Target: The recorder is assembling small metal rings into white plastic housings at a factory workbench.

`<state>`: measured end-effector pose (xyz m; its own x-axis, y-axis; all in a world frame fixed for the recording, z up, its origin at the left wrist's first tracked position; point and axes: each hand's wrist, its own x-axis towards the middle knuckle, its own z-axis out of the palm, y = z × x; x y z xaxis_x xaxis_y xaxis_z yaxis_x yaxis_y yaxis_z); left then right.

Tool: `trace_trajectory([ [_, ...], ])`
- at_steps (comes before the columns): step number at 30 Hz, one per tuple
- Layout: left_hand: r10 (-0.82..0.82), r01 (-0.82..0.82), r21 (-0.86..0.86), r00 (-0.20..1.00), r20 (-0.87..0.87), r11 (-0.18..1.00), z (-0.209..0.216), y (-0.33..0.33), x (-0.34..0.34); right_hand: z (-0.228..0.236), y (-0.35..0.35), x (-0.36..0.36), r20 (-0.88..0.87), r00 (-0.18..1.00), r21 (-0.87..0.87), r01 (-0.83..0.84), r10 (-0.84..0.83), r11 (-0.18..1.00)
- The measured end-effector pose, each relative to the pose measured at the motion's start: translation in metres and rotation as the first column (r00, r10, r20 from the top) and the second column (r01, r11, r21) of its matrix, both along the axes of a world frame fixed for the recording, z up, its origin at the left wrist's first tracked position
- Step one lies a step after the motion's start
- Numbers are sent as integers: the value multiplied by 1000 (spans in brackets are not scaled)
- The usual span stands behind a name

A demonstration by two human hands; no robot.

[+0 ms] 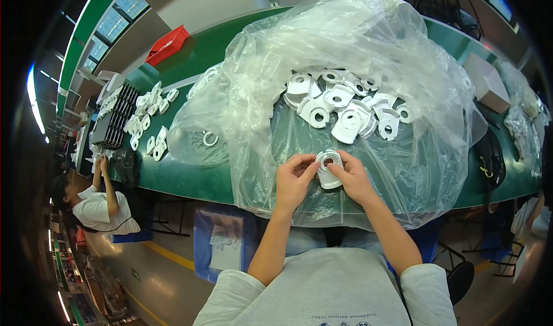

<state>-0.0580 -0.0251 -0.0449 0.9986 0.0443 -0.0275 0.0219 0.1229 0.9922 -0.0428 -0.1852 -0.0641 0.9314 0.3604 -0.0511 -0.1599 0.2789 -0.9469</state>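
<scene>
Between my two hands is a white plastic part (pixel 330 181) with a round ring-shaped opening at its far end and a flat tab toward me. My left hand (pixel 295 178) grips its left edge with thumb and fingers. On the other side my right hand (pixel 352 176) pinches it, the thumb over the ring. Both hands are just above a clear plastic bag (pixel 259 170) spread on the green table. Beyond them, in the bag's mouth, lies a heap of similar white parts (pixel 349 118), several with round holes. Fingertips under the part are hidden.
A red bin (pixel 167 44) stands at the far left of the green table (pixel 178 173). Left are loose white parts (pixel 151 104) and stacked black trays (pixel 109 121), where another person (pixel 106 208) works. A white box (pixel 487 83) sits right. Below the edge is a blue bin (pixel 201 251).
</scene>
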Motion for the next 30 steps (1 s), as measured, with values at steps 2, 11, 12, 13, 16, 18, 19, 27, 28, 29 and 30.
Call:
trace_trajectory([
  [2,7,-7,3,1000,11,1000,0,-1,0,-1,0,1,21,1000,-13,-21,21,1000],
  [11,35,-40,106,998,44,994,5,-3,0,0,1,-2,6,1000,84,26,-27,996],
  [12,34,-39,101,998,52,994,5,-2,0,-2,1,-2,7,1000,84,26,-27,996],
  [13,33,-39,95,998,60,995,4,-2,0,-3,2,-2,23,999,70,30,-32,997],
  [16,43,-63,235,995,89,970,9,-2,-1,-3,2,-3,60,997,30,41,-43,999],
  [18,74,-97,269,993,95,958,7,-7,-5,-3,4,-3,82,995,5,48,-48,999],
  [19,104,-130,301,989,102,945,6,-9,-7,-2,5,-3,85,993,-35,84,-81,996],
  [27,-45,-40,309,963,264,950,17,-1,3,7,5,-4,128,990,-118,80,-65,990],
  [28,-102,-14,363,949,299,932,19,-1,4,8,6,-6,136,989,-109,75,-60,991],
  [29,-104,-13,363,949,299,932,21,-1,4,9,8,-7,144,988,-100,70,-55,993],
  [30,-122,10,378,954,273,926,22,-1,4,9,9,-8,144,988,-100,73,-58,992],
])
